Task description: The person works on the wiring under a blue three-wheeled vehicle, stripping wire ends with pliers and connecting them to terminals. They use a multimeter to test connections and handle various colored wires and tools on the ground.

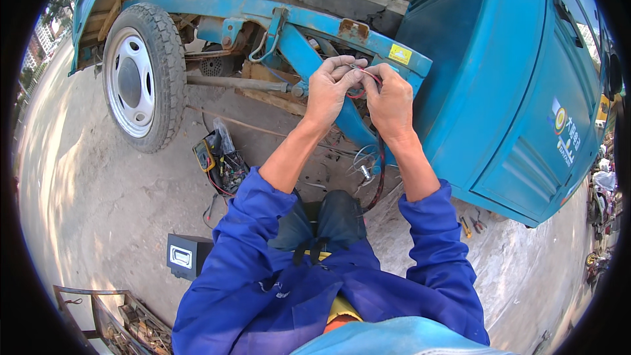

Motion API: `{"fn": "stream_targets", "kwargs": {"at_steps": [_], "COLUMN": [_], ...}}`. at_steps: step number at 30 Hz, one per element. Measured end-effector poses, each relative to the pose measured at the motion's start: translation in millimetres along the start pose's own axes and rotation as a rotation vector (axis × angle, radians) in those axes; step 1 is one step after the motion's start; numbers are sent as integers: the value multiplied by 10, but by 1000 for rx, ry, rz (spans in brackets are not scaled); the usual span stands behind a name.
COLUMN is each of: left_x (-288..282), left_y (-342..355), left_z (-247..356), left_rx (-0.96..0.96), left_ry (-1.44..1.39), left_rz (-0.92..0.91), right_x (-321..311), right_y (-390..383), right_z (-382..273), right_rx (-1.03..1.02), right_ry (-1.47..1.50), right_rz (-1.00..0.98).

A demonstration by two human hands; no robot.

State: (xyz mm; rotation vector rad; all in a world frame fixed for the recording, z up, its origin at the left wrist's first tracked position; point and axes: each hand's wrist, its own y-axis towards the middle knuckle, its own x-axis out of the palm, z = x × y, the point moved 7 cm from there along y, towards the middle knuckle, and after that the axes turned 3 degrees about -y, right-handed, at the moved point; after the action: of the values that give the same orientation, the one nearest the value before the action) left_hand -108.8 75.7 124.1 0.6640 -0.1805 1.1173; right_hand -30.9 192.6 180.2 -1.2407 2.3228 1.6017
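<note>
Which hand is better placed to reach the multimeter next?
Probably the left hand: the multimeter lies on the left, farther from the right hand, though both hands are at the wires.

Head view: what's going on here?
A person in blue sleeves is pinching thin wires between the fingertips of the left hand and right hand, in front of a blue vehicle frame beside the cab. Whether the wires are joined can't be made out. A yellow-edged meter and pliers lie on the ground.
</note>
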Motion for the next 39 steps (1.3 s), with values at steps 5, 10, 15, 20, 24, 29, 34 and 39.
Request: {"fn": "stream_targets", "kwargs": {"at_steps": [5, 10, 15, 20, 24, 29, 34, 39], "left_x": [-2, 37, 38, 34, 21, -19, -33, -31], "left_y": [-12, -18, -33, -45, -69, -52, -68, -65], "left_z": [34, 50, 34, 34, 1, -8, -27, -38], "left_rx": [-65, -60, -48, -8, -40, -30, -16, -46], "left_ry": [28, 66, 78, 89, 23, -22, -113, -131], "left_rz": [74, 89, 82, 80, 102, 53, -17, -30], "right_x": [-15, -57, -59, -92, 31, 34, 46, 22], "right_y": [11, -3, -1, 8, -110, -91, -58, -29], "right_z": [-79, -103, 80, 137, 171, 299, 148, 46], "right_rx": [-53, 10, 235, 168, 217, 401, 340, 334], "right_ry": [-28, 61, 176, 109, 176, 406, 328, 205], "right_rz": [-35, -154, -302, -241, -248, -151, -219, -239]}}
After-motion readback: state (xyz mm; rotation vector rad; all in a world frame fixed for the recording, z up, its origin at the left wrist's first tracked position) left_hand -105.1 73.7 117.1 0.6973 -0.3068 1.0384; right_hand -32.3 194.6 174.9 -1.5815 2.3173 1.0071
